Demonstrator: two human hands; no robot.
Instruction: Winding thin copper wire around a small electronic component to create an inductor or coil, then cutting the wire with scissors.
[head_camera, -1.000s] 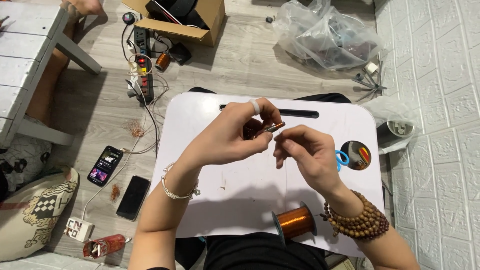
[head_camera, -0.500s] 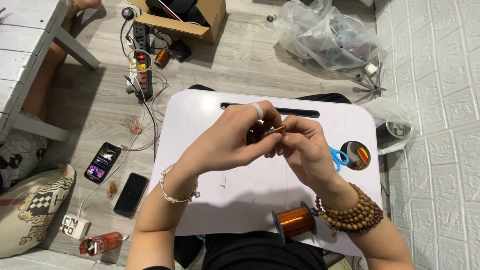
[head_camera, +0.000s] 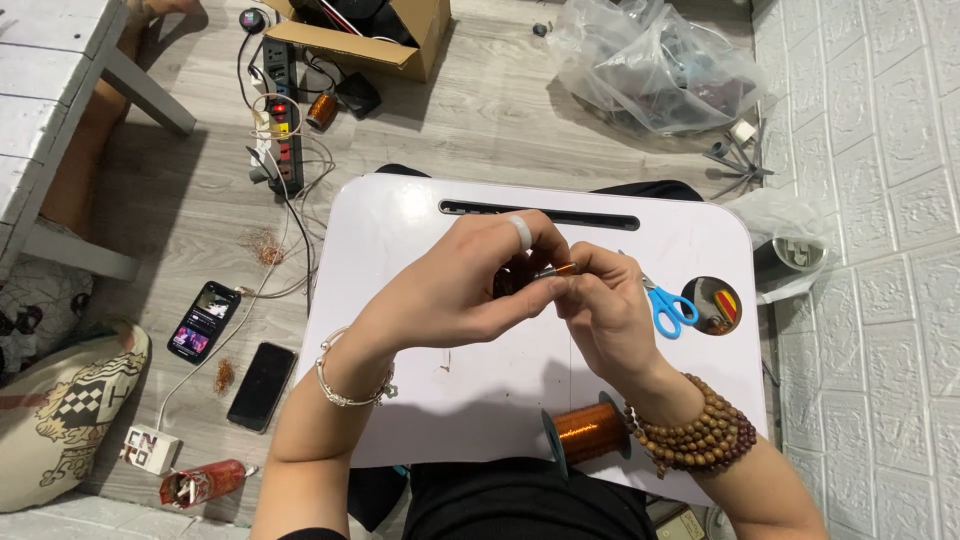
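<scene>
Both hands meet over the middle of a white lap table (head_camera: 420, 400). My left hand (head_camera: 455, 290), with a white ring and a silver bracelet, pinches a small dark coil part wound with copper wire (head_camera: 552, 271). My right hand (head_camera: 605, 310), wearing wooden bead bracelets, touches the same part from the right with its fingertips. A spool of copper wire (head_camera: 588, 433) lies on the table near my right wrist. How the part is shaped is mostly hidden by my fingers.
Blue-handled scissors (head_camera: 668, 308) and a round cup recess (head_camera: 712, 305) sit on the table's right. On the floor lie two phones (head_camera: 204, 320), a power strip (head_camera: 281, 125), a cardboard box (head_camera: 365, 30), a plastic bag (head_camera: 650, 65) and a red can (head_camera: 203, 483).
My right hand has moved left, closing against the left hand on the small part. The hands have drawn together slightly toward the table's middle.
</scene>
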